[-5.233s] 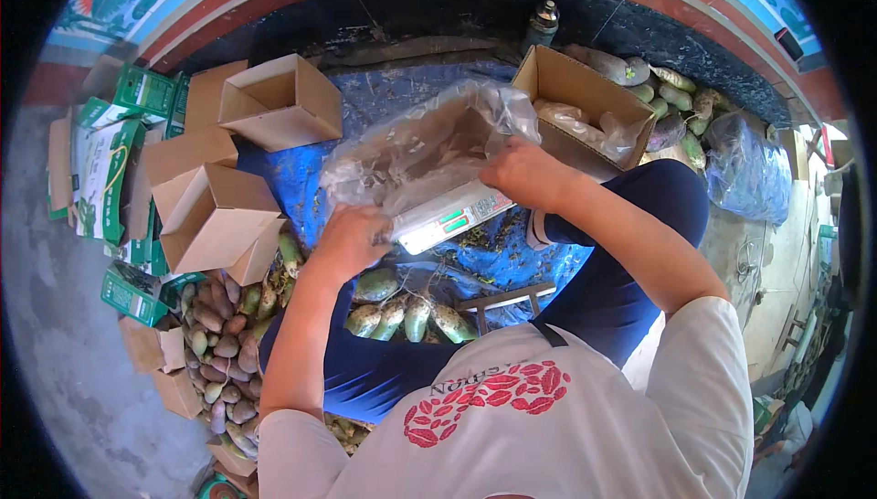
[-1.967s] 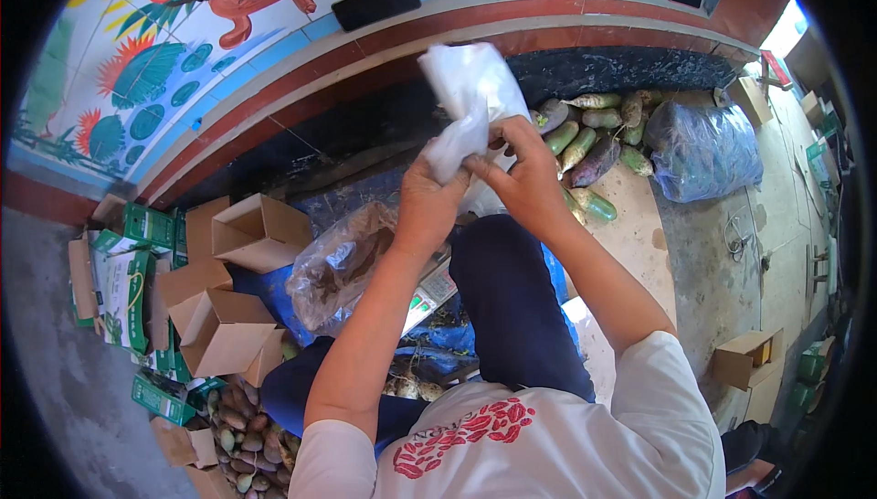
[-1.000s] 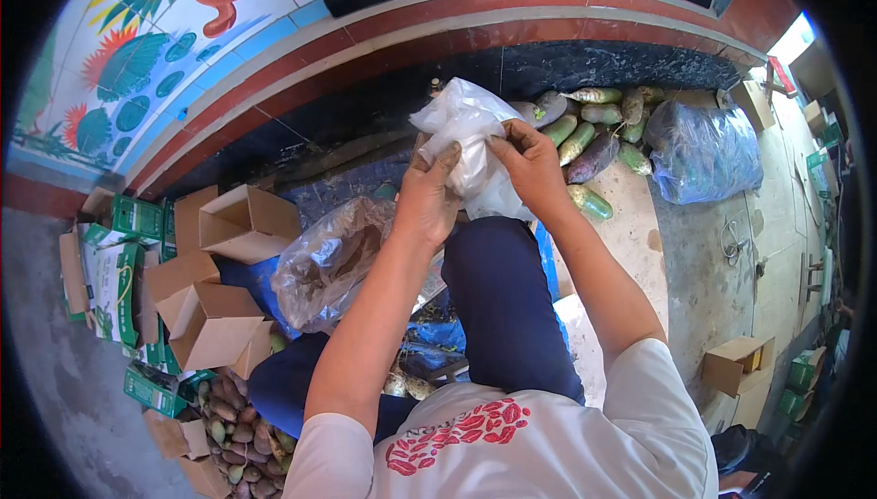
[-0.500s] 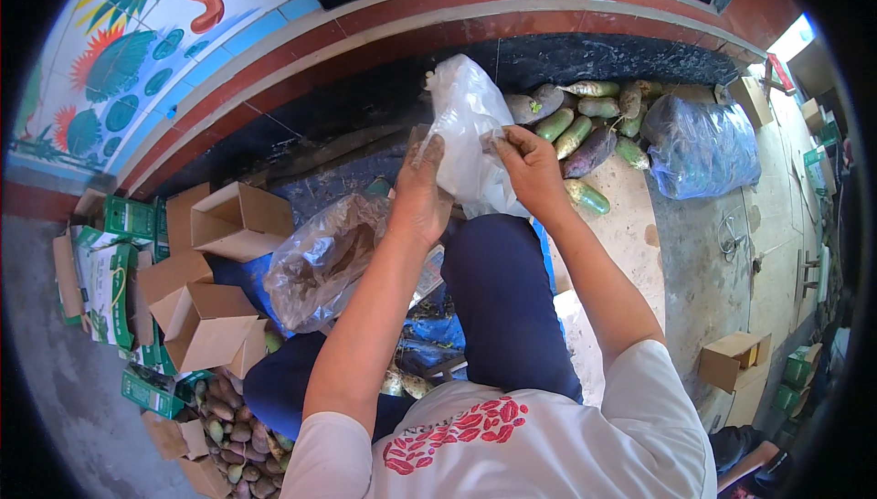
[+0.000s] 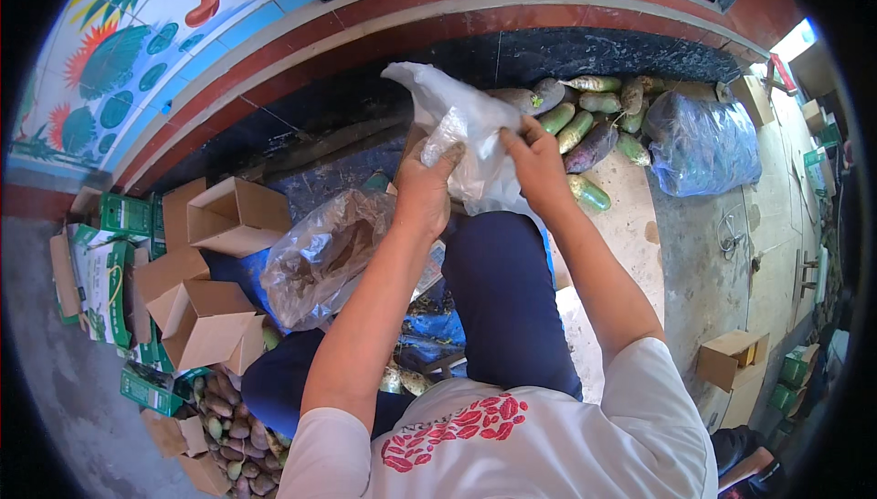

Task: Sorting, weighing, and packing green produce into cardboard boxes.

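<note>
We see both hands busy with 1 thin white plastic bag (image 5: 468, 115), held near the upper middle of the frame. The left hand (image 5: 426, 190) grips its lower left part between thumb and fingers; the right hand (image 5: 537, 163) pinches its right edge. The bag spreads upward and to the left from this grasp, crumpled and shiny, above a raised knee in dark trousers (image 5: 493, 293).

Just left of the left forearm we find a clear plastic bag (image 5: 315, 257) with its mouth open, on a blue sheet (image 5: 245, 281). Further left stand 2 open cardboard boxes, 1 higher (image 5: 239, 216) and 1 lower (image 5: 208, 330), beside green-and-white cartons (image 5: 108, 289) near the left rim. Below them, at the lower left, lies a heap of purplish roots (image 5: 239, 440).

To the upper right of the hands we see long green roots (image 5: 575, 132), then a bluish plastic bundle (image 5: 705, 147). A smaller open box (image 5: 731, 362) sits at the lower right.
</note>
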Demonstrator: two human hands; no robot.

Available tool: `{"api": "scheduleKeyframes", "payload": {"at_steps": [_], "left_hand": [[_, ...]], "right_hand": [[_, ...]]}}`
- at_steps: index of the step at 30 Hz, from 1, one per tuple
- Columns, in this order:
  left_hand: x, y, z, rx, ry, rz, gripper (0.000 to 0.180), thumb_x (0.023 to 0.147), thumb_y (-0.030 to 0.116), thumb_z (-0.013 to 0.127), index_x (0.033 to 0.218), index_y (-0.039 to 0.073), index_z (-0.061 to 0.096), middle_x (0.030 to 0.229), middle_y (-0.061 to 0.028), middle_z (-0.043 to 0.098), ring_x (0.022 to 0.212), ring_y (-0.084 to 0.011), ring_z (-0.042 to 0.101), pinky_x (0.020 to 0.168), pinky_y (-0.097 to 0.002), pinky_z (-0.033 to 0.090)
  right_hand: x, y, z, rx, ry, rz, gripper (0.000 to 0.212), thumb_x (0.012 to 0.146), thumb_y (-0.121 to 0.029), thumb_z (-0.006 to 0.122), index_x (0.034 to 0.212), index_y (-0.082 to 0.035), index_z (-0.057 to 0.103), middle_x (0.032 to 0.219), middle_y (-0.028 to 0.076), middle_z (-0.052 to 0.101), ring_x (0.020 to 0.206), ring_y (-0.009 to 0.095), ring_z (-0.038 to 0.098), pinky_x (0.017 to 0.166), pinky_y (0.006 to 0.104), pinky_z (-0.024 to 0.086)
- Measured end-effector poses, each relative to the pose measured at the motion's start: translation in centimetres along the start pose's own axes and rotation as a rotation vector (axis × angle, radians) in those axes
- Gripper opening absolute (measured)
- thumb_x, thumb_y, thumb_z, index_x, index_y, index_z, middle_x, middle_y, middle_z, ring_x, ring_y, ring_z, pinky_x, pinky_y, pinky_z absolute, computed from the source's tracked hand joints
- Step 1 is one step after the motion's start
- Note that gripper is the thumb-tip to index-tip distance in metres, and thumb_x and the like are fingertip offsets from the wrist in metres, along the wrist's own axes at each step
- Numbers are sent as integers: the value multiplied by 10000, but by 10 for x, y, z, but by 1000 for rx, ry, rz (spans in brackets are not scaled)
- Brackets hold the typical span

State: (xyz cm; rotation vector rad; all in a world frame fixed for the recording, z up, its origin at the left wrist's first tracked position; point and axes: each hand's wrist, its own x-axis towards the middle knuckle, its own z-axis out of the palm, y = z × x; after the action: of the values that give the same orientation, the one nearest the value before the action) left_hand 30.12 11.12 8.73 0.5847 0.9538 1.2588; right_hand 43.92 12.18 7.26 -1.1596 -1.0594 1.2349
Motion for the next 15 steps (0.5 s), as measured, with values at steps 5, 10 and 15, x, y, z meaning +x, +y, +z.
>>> {"api": "scheduleKeyframes", "payload": {"at_steps": [5, 10, 15], "left_hand": [[26, -15, -33, 399, 184, 87, 455, 726, 38, 586, 1123, -64, 391, 983, -159, 546, 888, -237, 549, 786, -328, 441], [39, -17, -69, 1376, 438, 317, 432, 668, 83, 568, 1059, -33, 427, 901, -240, 568, 848, -352, 561, 747, -401, 432], [36, -6, -54, 1592, 433, 458, 569, 664, 140, 597, 1167, 42, 350, 1136, -230, 434, 1067, -341, 420, 854, -457, 345]], "right_hand": [[11, -13, -26, 393, 201, 135, 277, 805, -69, 430, 1066, 22, 446, 960, 117, 557, 845, 184, 555, 767, 285, 443], [24, -18, -80, 519, 372, 75, 262, 807, -64, 390, 1025, 37, 494, 979, 146, 557, 894, 236, 552, 783, 346, 457], [17, -38, -117, 636, 365, 100, 285, 855, -140, 353, 1032, 35, 491, 973, 151, 558, 867, 255, 552, 766, 362, 462]]}}
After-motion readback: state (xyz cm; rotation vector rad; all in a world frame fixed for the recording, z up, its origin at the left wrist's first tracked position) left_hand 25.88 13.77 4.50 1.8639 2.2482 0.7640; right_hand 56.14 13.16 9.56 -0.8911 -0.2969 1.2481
